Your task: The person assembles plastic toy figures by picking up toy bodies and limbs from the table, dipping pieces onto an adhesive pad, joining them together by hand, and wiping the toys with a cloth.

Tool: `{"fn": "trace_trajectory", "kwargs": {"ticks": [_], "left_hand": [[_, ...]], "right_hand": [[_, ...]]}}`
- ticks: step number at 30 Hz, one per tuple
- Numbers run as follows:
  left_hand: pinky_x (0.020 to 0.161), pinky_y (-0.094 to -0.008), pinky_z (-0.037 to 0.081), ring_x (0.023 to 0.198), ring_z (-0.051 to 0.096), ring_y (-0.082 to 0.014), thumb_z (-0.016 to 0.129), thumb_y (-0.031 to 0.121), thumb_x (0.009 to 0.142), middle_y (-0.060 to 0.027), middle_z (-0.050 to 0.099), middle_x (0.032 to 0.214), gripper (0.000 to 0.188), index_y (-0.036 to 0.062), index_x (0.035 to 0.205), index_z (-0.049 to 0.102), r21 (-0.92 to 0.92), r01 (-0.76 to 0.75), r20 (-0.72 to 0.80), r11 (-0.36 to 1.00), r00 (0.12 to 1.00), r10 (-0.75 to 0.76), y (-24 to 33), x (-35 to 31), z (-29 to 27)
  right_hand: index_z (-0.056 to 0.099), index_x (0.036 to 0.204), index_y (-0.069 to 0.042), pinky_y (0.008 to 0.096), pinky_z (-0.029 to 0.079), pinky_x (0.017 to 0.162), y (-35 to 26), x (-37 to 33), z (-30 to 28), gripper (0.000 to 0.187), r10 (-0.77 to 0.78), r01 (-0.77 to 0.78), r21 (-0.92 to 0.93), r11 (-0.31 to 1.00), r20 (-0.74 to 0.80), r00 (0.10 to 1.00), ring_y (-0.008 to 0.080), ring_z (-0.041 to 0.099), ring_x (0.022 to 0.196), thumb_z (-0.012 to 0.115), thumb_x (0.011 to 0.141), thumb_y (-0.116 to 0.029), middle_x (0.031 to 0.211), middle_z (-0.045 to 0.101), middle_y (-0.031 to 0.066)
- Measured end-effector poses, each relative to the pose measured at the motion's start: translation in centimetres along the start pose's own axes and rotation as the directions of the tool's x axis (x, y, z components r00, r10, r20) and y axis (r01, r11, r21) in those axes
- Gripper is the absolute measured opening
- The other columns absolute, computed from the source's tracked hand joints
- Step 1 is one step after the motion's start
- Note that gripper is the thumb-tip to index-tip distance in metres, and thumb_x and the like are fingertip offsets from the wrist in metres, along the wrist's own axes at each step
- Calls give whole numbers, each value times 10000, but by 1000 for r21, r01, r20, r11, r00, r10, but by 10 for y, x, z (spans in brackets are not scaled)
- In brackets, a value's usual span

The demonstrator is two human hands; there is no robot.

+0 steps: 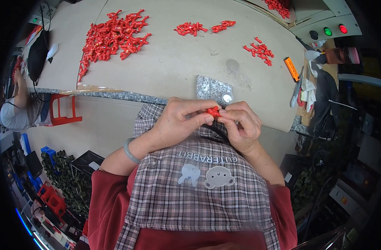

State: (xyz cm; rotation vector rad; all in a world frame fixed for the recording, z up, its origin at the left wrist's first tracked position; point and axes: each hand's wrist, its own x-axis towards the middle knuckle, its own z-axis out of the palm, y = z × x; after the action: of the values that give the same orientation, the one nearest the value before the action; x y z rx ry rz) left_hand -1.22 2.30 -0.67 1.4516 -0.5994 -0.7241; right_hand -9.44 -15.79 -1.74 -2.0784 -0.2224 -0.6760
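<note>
A small glossy red plastic figure [213,111] is pinched between both hands, just in front of the table's near edge. My left hand [183,116] grips its left side with thumb and index finger. From the other side, the thumb and fingertips of my right hand [241,123] close on it. The fingers cover much of the figure, so its full shape is hidden. Just beyond the hands lies a speckled grey patch [209,86] with a small round white disc [227,98] on it.
On the table [165,62] lie a large pile of red figures [111,35] at left, smaller groups [190,28] at centre and loose red pieces [260,52] at right. An orange box cutter [291,69] and scissors [298,89] lie near the right edge. A coworker [21,102] sits far left beside a red stool [63,110].
</note>
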Motion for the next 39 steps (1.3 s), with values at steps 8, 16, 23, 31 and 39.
{"fn": "trace_trajectory", "kwargs": {"ticks": [8,16,23,31,39], "left_hand": [[720,-245,557,787,679,-120,683,88,897,-89,720,888,228,-32,1090,687,-9,15,-6,1000,1000,-15,-3,-1,1],[734,-236,550,840,664,-100,704,56,875,-86,696,1038,378,-19,1235,616,-74,98,15,992,995,-97,0,0,-1],[697,-230,531,776,627,-81,712,72,883,-93,687,1001,349,-7,1203,597,224,53,-10,973,999,-52,13,6,-2],[642,-215,451,720,558,-98,610,139,951,-146,681,979,268,54,1195,541,-626,176,144,760,984,-109,-2,6,-14],[602,-202,426,685,538,-118,474,230,1010,-219,677,1012,387,-20,1300,536,-729,243,180,640,970,-163,2,8,-16]], "right_hand": [[686,858,-9,272,484,514,3,-2,1,162,5,-5,24,1000,-6,1000,181,637,621,787,731,-5,755,656,103],[687,871,-3,271,500,547,1,7,-4,165,94,-96,110,989,25,995,176,642,661,781,736,18,785,652,109],[700,957,-4,253,513,555,-13,16,0,248,97,-98,40,994,28,995,153,641,665,788,726,25,829,656,98],[627,1188,-6,249,487,553,-9,18,-13,463,81,-79,63,995,-22,996,140,589,645,753,745,43,799,626,78],[652,1110,7,258,499,579,-4,16,-19,313,146,-146,9,989,-4,989,157,604,658,704,803,40,811,629,93]]}}
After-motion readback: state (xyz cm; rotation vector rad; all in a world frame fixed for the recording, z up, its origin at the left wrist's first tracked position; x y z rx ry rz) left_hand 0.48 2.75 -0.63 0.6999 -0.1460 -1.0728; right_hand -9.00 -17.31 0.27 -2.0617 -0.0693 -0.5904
